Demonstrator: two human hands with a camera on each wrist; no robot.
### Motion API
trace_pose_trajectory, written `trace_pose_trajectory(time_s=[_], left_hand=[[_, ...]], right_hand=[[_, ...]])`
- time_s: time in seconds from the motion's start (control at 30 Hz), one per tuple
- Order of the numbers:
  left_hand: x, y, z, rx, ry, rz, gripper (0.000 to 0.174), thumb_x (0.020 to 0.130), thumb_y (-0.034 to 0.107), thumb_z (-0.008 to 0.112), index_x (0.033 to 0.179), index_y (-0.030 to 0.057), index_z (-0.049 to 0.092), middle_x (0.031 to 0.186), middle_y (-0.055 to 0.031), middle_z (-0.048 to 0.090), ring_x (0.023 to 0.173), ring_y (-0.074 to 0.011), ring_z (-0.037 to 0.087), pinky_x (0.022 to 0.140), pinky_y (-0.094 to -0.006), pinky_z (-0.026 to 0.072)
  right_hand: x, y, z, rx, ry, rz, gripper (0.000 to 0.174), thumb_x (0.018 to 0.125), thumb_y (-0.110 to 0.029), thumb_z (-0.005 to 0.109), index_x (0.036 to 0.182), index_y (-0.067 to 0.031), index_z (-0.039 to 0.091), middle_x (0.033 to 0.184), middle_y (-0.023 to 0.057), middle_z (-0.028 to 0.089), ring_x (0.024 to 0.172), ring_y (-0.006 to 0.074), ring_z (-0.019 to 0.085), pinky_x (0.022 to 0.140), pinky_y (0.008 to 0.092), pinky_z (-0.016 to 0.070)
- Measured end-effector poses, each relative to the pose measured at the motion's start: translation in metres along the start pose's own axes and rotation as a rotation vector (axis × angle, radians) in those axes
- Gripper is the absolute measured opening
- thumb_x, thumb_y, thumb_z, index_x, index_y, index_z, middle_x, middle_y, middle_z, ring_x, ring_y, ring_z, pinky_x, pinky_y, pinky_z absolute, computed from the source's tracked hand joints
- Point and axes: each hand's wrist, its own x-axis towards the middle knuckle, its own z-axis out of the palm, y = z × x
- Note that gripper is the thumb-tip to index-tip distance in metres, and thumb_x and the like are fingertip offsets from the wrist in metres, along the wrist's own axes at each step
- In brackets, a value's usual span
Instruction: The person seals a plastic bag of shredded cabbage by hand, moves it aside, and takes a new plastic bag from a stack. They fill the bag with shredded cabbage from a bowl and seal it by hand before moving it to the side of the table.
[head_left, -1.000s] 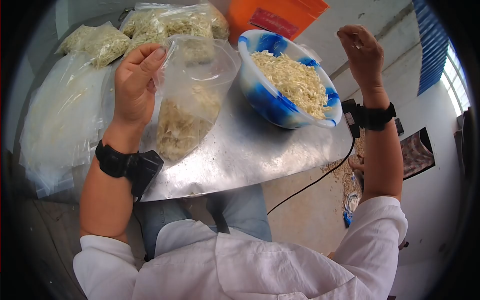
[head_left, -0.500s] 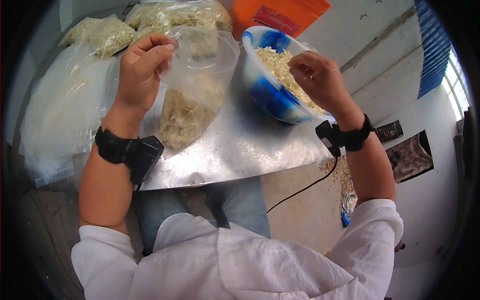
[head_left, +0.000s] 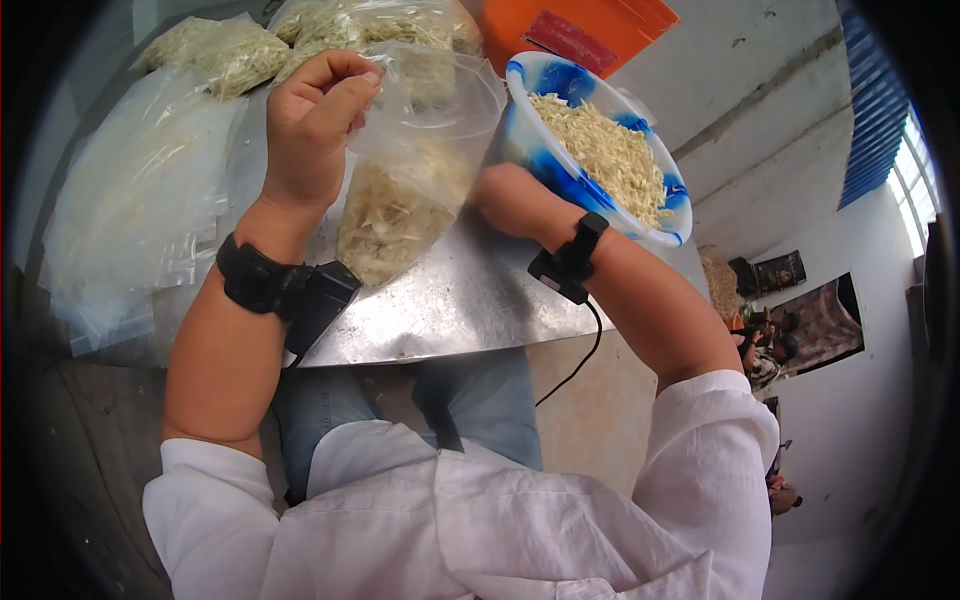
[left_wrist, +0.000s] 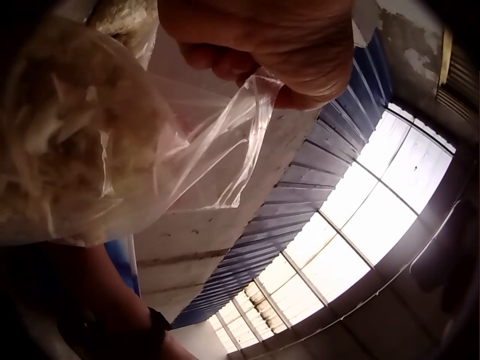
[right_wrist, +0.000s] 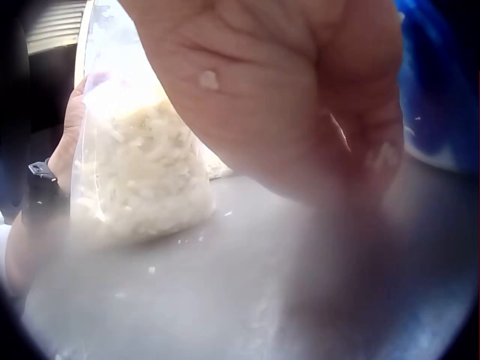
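Note:
My left hand [head_left: 312, 135] pinches the top edge of a clear plastic bag [head_left: 395, 215] between thumb and fingers. The bag stands on the metal table, its lower part filled with pale dried shreds; in the left wrist view its pulled-out film [left_wrist: 232, 150] runs up to the fingers. Down beside the bag, between it and a blue-and-white bowl [head_left: 535, 165], is my right hand [head_left: 520, 200], low over the table. A pale bit sticks to its palm [right_wrist: 247, 105] in the right wrist view. Its fingertips are blurred and I cannot tell what they hold. More shreds [head_left: 605, 150] fill the bowl.
Several filled bags [head_left: 230, 55] lie at the back left, with a stack of flat plastic bags [head_left: 140, 210] in front of them. An orange container [head_left: 610, 25] stands behind the bowl. Small crumbs dot the metal table [head_left: 450, 310]. A cable [head_left: 580, 375] hangs from my right wrist.
My right hand has swung from beyond the bowl's right side, across it, down to the table beside the bag. My left hand keeps its pinch on the bag, shifted slightly right in view.

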Motion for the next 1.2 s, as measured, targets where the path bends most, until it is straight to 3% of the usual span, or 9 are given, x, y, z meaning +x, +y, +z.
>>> trace_pose_trajectory(time_s=[0.27, 0.43, 0.63, 0.73, 0.77, 0.87, 0.97, 1.17, 1.2], left_hand=[[0.0, 0.0, 0.001, 0.013, 0.0, 0.019, 0.011, 0.077, 0.01, 0.058, 0.085, 0.0022, 0.061, 0.069, 0.0024, 0.055, 0.057, -0.0032, 0.043, 0.051, -0.0173, 0.0325], [0.0, -0.003, -0.002, -0.023, 0.013, 0.0, 0.011, 0.078, 0.01, 0.058, 0.085, 0.0025, 0.061, 0.067, 0.0029, 0.053, 0.057, -0.0033, 0.042, 0.052, -0.0176, 0.0322], [-0.002, -0.002, 0.005, -0.058, 0.054, -0.049, 0.011, 0.081, 0.007, 0.055, 0.089, 0.0004, 0.058, 0.063, 0.0045, 0.044, 0.056, -0.0038, 0.036, 0.053, -0.0179, 0.0291], [-0.003, -0.003, 0.005, -0.03, 0.051, -0.047, 0.01, 0.082, 0.007, 0.054, 0.089, 0.0008, 0.057, 0.063, 0.0043, 0.044, 0.056, -0.0036, 0.036, 0.053, -0.0176, 0.029], [-0.004, -0.003, 0.005, -0.01, 0.05, -0.045, 0.01, 0.082, 0.007, 0.054, 0.09, 0.001, 0.057, 0.064, 0.0042, 0.044, 0.056, -0.0034, 0.036, 0.053, -0.0174, 0.0289], [-0.005, -0.003, 0.005, 0.018, 0.037, -0.04, 0.01, 0.083, 0.008, 0.054, 0.091, 0.0015, 0.056, 0.064, 0.0043, 0.045, 0.057, -0.003, 0.036, 0.053, -0.017, 0.0288], [-0.005, -0.007, 0.001, 0.039, 0.024, -0.037, 0.011, 0.083, 0.008, 0.054, 0.092, 0.0016, 0.056, 0.065, 0.0044, 0.046, 0.057, -0.0026, 0.037, 0.053, -0.0169, 0.0289], [-0.006, -0.007, 0.002, 0.109, 0.031, -0.011, 0.009, 0.083, 0.008, 0.055, 0.089, 0.003, 0.058, 0.066, 0.0058, 0.047, 0.054, -0.0008, 0.036, 0.049, -0.0161, 0.0269], [-0.006, -0.007, 0.003, 0.109, 0.029, -0.008, 0.009, 0.083, 0.008, 0.055, 0.089, 0.003, 0.058, 0.066, 0.0058, 0.047, 0.054, -0.0008, 0.036, 0.049, -0.0161, 0.0269]], right_hand=[[0.008, -0.001, 0.004, 0.041, -0.016, 0.011, 0.014, 0.065, -0.001, 0.053, 0.074, -0.0021, 0.064, 0.074, 0.0186, 0.061, 0.076, 0.0357, 0.059, 0.067, 0.0398, 0.0474], [-0.031, -0.042, -0.082, 0.271, 0.103, -0.183, 0.017, 0.066, -0.005, 0.054, 0.079, -0.001, 0.064, 0.074, 0.0165, 0.062, 0.068, 0.0303, 0.06, 0.064, 0.0348, 0.0477], [-0.036, 0.048, -0.15, 0.242, 0.118, 0.255, 0.016, 0.069, -0.013, 0.059, 0.077, -0.0005, 0.064, 0.068, 0.0078, 0.063, 0.063, 0.019, 0.059, 0.06, 0.029, 0.0461], [-0.034, 0.081, -0.149, 0.045, -0.109, 0.338, 0.025, 0.075, -0.017, 0.063, 0.094, -0.002, 0.064, 0.09, 0.0098, 0.066, 0.082, 0.0219, 0.062, 0.074, 0.0303, 0.0479], [-0.032, 0.091, -0.141, 0.044, -0.103, 0.338, 0.025, 0.075, -0.017, 0.063, 0.094, -0.002, 0.064, 0.09, 0.0098, 0.066, 0.082, 0.0219, 0.062, 0.074, 0.0303, 0.0479], [-0.025, 0.102, -0.123, 0.002, -0.207, 0.297, 0.048, 0.074, -0.03, 0.068, 0.117, -0.0104, 0.056, 0.116, 0.0141, 0.057, 0.109, 0.0268, 0.053, 0.093, 0.0363, 0.0395], [-0.011, 0.096, -0.103, 0.171, -0.274, 0.191, 0.05, 0.076, -0.028, 0.065, 0.122, -0.0119, 0.052, 0.119, 0.0125, 0.055, 0.111, 0.0273, 0.05, 0.098, 0.0352, 0.034], [-0.015, 0.102, -0.078, 0.329, -0.386, 0.115, 0.041, 0.072, -0.02, 0.061, 0.112, -0.0089, 0.058, 0.108, 0.0133, 0.06, 0.099, 0.0258, 0.057, 0.086, 0.034, 0.0423], [-0.019, 0.102, -0.078, 0.228, -0.348, 0.007, 0.037, 0.071, -0.017, 0.06, 0.107, -0.0078, 0.059, 0.102, 0.0141, 0.061, 0.093, 0.027, 0.058, 0.081, 0.0351, 0.0438]])
